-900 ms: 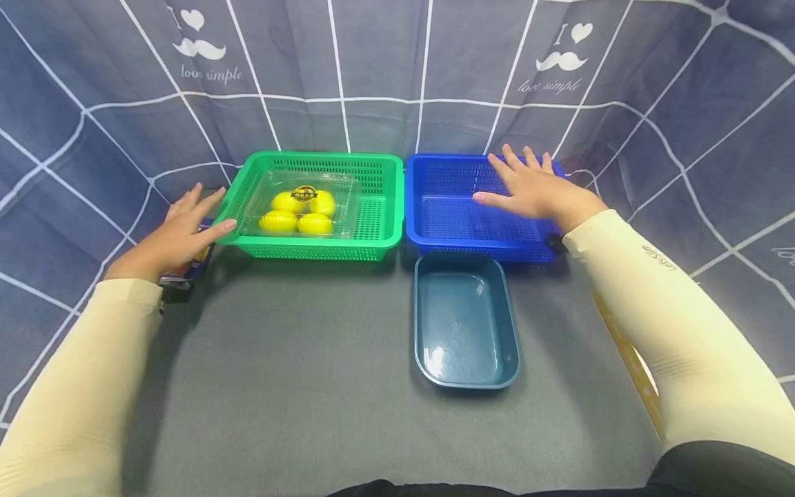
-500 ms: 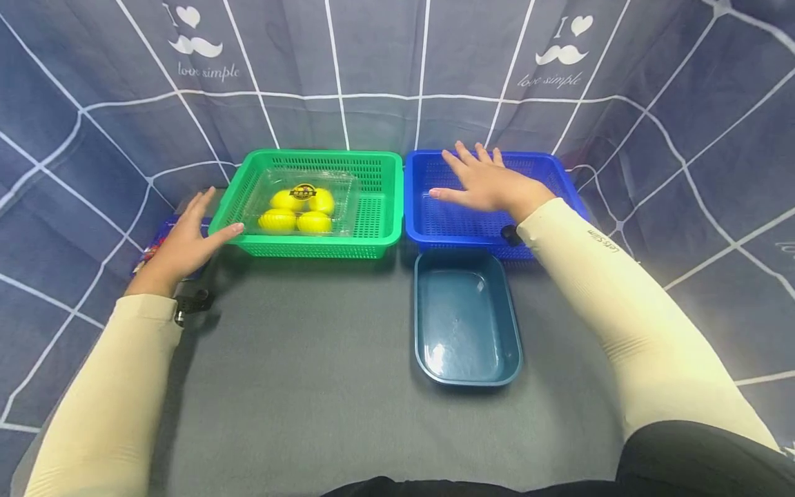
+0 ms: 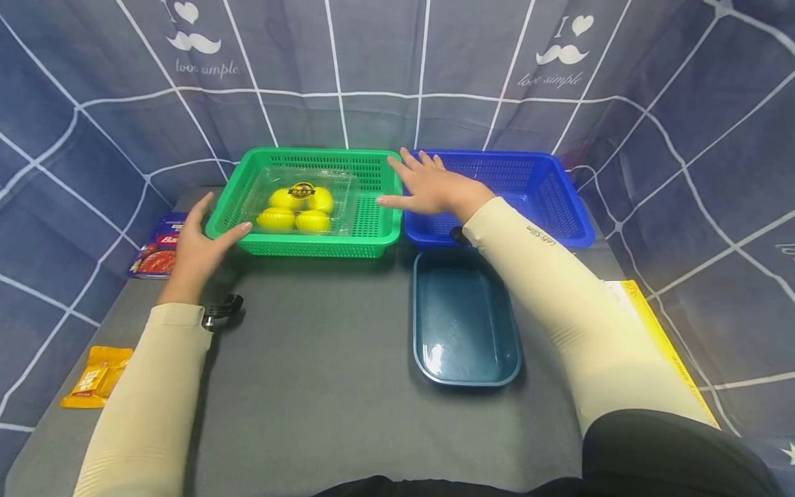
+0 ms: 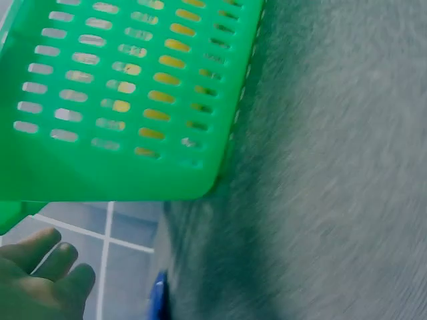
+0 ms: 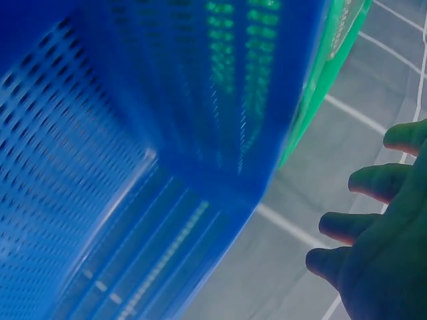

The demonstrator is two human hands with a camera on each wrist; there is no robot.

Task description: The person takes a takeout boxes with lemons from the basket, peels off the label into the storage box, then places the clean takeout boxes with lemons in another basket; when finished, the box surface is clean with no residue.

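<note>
In the head view, my left hand [image 3: 201,248] is at the left end of the green basket [image 3: 373,224], thumb stretched towards its front rim, fingers extended. Inside the basket lies a clear plastic box [image 3: 346,197] with a dark label and several yellow, lemon-like pieces [image 3: 277,219]. My right hand [image 3: 435,190] is spread over the meeting edges of the green basket and the blue basket [image 3: 559,210], its thumb over the green one. In the right wrist view, the right hand's fingers [image 5: 333,263] are apart and hold nothing. In the left wrist view, the left fingers [image 4: 57,263] show below the basket's end.
A dark teal tub [image 3: 466,324] stands in front of the blue basket. At the left lie a purple packet [image 3: 155,259] and an orange packet [image 3: 96,378]. A yellow-edged flat item [image 3: 652,324] lies beyond the right forearm. Grid-patterned curtain [image 3: 379,55] surrounds the grey table.
My right hand has swept left from over the blue basket to the green basket's edge. My left hand has shifted slightly right, uncovering the purple and orange packets. The baskets have stayed in place.
</note>
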